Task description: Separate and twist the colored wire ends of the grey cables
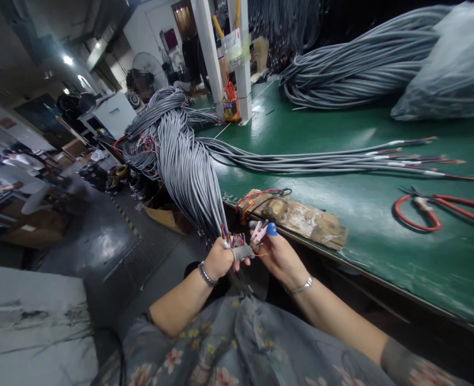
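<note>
My left hand (219, 259) is closed around a grey cable end (242, 252), whose thin coloured wires (237, 239) fan out above the fingers. Close beside it, my right hand (280, 260) pinches a small pale pink clip-like piece (258, 232) near those wires; its exact kind is hard to make out. A blue cover (272, 229) sits on the right thumb. From the bench, a thick bundle of grey cables (190, 161) hangs down just beyond my left hand.
A worn wooden block (293, 214) with red and black leads lies along the green bench's (381, 268) edge. Red-handled scissors (419, 212) lie farther right. Stripped cable ends (413, 161) stretch across the bench; a large cable coil (361, 64) and a plastic bag (449, 69) are behind.
</note>
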Action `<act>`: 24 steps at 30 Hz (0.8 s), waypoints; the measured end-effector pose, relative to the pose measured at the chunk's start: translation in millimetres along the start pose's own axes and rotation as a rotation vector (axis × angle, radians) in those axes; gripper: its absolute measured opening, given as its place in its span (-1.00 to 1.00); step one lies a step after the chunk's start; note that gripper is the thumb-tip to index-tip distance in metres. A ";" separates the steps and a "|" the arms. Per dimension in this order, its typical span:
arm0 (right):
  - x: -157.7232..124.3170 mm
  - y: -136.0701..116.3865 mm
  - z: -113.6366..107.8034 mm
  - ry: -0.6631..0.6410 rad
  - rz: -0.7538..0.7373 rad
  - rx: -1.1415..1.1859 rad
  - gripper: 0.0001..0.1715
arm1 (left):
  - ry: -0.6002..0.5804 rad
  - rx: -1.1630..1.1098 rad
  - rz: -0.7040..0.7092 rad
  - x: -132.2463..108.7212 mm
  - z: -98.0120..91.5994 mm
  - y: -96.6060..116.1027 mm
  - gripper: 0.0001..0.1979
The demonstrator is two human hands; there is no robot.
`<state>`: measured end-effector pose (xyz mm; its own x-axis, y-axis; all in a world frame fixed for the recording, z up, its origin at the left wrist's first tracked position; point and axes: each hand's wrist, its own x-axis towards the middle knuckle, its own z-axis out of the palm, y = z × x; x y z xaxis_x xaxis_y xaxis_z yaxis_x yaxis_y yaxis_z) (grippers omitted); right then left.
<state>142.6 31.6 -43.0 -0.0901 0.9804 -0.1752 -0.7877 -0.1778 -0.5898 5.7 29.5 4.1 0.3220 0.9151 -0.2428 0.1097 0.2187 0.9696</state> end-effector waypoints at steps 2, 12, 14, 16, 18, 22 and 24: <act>-1.4 -2.1 0.6 0.016 0.009 0.008 -0.47 | -0.020 -0.001 0.011 -1.2 -2.3 -3.3 -0.53; -23.9 -8.8 0.4 -0.180 0.171 -0.259 -0.60 | -0.033 0.137 0.052 -10.4 -9.3 -10.7 -0.55; -26.3 -6.5 3.9 -0.130 0.151 -0.298 -0.58 | -0.025 0.157 0.064 -10.9 -8.3 -9.6 -0.56; -27.4 -4.7 6.5 -0.080 0.134 -0.325 -0.57 | -0.002 0.157 0.079 -11.6 -7.3 -9.9 -0.57; -28.1 -3.6 7.3 -0.032 0.118 -0.350 -0.55 | 0.027 0.141 0.096 -12.6 -6.5 -11.4 -0.57; -31.1 -3.0 4.2 0.039 0.077 -0.399 -0.54 | 0.101 0.097 0.107 -14.3 -5.6 -14.5 -0.57; -32.4 -2.9 0.9 0.027 0.057 -0.401 -0.55 | 0.127 0.079 0.108 -14.7 -5.5 -14.4 -0.58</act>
<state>147.3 0.4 -35.0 -0.1066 0.9663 -0.2343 -0.4810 -0.2563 -0.8384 -5.8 14.7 -6.1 0.2155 0.9682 -0.1273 0.1562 0.0945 0.9832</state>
